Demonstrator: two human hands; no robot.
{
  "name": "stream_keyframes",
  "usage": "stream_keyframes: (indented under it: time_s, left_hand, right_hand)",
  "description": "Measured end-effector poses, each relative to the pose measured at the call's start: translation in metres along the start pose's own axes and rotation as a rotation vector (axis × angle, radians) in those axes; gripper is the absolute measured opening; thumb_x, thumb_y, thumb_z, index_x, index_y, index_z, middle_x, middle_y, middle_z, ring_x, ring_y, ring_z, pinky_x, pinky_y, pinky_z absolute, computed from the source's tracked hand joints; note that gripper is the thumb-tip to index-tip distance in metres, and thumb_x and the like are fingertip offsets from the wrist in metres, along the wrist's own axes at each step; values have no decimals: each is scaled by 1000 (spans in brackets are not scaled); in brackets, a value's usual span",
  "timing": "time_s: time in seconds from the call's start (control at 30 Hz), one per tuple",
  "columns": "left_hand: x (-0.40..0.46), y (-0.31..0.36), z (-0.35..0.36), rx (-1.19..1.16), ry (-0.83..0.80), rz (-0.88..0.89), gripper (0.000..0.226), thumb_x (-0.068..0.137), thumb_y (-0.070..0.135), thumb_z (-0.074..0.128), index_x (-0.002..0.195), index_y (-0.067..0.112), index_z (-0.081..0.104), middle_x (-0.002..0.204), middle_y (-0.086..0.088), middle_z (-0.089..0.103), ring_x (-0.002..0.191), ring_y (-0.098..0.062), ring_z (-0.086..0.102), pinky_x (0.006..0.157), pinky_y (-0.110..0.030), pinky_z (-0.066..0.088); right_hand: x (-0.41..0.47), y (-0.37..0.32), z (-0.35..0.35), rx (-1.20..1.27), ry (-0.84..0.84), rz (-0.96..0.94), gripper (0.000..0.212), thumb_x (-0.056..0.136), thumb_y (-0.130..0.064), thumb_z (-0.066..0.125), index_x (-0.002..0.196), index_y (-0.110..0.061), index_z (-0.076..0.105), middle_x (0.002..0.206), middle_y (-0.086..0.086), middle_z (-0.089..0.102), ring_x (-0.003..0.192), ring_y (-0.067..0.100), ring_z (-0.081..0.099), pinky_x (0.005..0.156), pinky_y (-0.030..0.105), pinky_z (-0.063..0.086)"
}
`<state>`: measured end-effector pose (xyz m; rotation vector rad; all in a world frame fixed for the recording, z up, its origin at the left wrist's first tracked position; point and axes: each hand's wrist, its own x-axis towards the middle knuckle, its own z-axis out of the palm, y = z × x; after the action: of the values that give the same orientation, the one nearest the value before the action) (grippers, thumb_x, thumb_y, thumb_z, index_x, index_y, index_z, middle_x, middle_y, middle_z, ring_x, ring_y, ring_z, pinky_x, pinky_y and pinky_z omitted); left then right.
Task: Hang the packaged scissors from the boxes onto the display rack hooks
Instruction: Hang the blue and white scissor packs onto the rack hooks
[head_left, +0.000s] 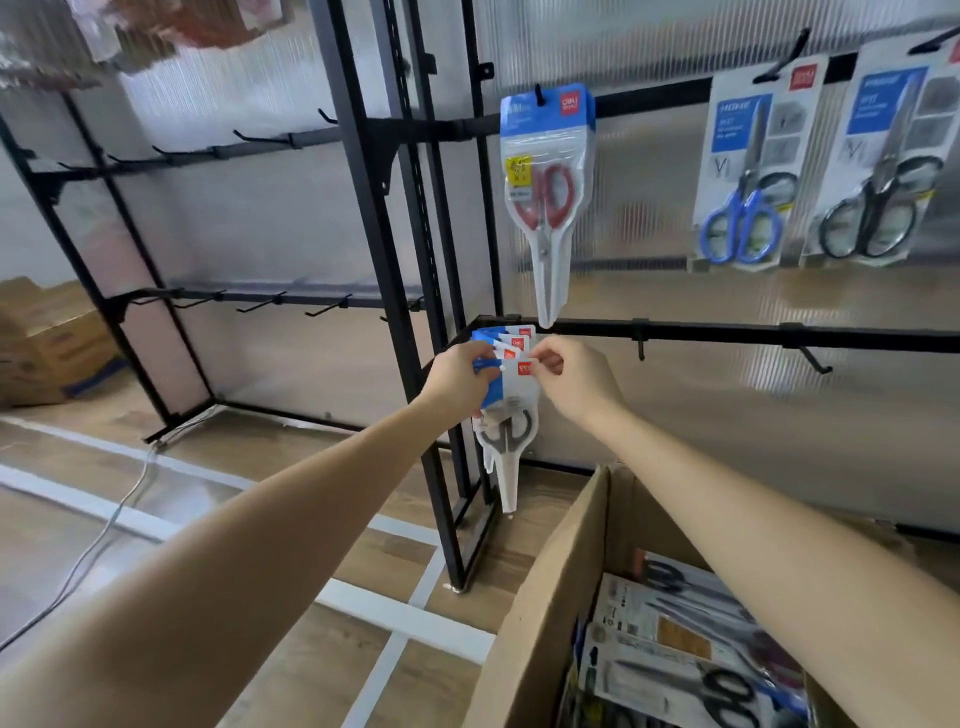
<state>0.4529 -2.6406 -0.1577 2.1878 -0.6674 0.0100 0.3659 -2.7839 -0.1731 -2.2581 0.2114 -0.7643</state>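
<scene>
The left hand (460, 376) holds a small bunch of scissors packs (506, 410) at the low rail of the black rack (395, 218), with its fingers curled round the top edges. The right hand (574, 382) pinches the top corner of the front pack by its red mark. The packs hang down, tips pointing to the floor. Above, 1 red scissors pack (545, 192) hangs on a hook. A cardboard box (545, 597) with more packs sits at the bottom right.
</scene>
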Motion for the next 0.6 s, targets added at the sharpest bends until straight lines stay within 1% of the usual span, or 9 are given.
stream_keyframes:
  time_s: [0.07, 0.13, 0.17, 0.23, 0.27, 0.3, 0.37, 0.53, 0.6]
  left_hand:
    - [5, -7, 2, -6, 41, -57, 16, 100, 17, 55, 115, 16, 61, 112, -10, 57, 92, -28, 62, 72, -41, 61]
    - [8, -10, 3, -37, 86, -118, 16, 101, 17, 51, 115, 19, 59, 111, -10, 58, 91, -27, 62, 75, -41, 60]
    - [10, -11, 3, -71, 100, -141, 15, 102, 17, 48, 114, 20, 57, 111, -11, 58, 89, -26, 63, 73, -41, 60]
    - [13, -12, 6, -131, 128, -151, 14, 104, 18, 43, 111, 22, 53, 106, -8, 57, 80, -18, 60, 57, -33, 56]
    - [15, -11, 7, -133, 143, -149, 15, 104, 17, 40, 112, 22, 52, 101, -6, 55, 74, -14, 57, 49, -27, 49]
    - [16, -10, 9, -128, 158, -142, 18, 104, 15, 38, 115, 20, 52, 99, -6, 54, 72, -13, 54, 47, -23, 42]
    - [20, -10, 12, -109, 187, -119, 23, 104, 13, 38, 121, 16, 53, 104, -8, 54, 75, -16, 53, 49, -21, 39]
    - [29, -7, 15, -141, 230, -134, 17, 103, 13, 42, 111, 20, 56, 108, -5, 56, 82, -15, 56, 63, -29, 55]
    - [29, -4, 15, -140, 238, -114, 20, 102, 9, 42, 112, 18, 56, 109, -3, 55, 85, -17, 56, 55, -23, 50]
  right_hand:
    - [-2, 6, 0, -51, -41, 38, 15, 97, -16, 59, 110, -17, 67, 104, -4, 65, 92, 10, 57, 77, 21, 42]
    - [-6, 10, 0, -75, -67, 63, 18, 97, -14, 57, 112, -16, 66, 105, -3, 65, 93, 11, 57, 78, 22, 40]
    - [-9, 12, 0, -83, -82, 68, 18, 96, -13, 57, 111, -17, 66, 103, -3, 65, 93, 12, 58, 78, 22, 40]
    - [-13, 14, 1, -94, -121, 65, 18, 95, -11, 56, 107, -18, 68, 101, -4, 64, 93, 13, 58, 77, 22, 40]
    - [-14, 15, 1, -94, -144, 61, 18, 95, -10, 56, 104, -19, 68, 100, -4, 65, 92, 12, 58, 75, 20, 40]
    - [-16, 15, 1, -89, -164, 53, 18, 94, -9, 56, 101, -20, 68, 98, -4, 65, 90, 12, 58, 72, 18, 40]
    - [-18, 14, 0, -65, -183, 30, 17, 93, -8, 57, 95, -23, 65, 95, -5, 64, 89, 12, 58, 66, 11, 38]
    - [-20, 10, 2, -63, -216, -21, 13, 96, -12, 58, 99, -24, 62, 96, -7, 62, 87, 6, 55, 66, 11, 36]
    - [-21, 12, 6, -52, -227, -11, 13, 95, -13, 58, 100, -23, 63, 99, -6, 63, 90, 9, 57, 68, 14, 39]
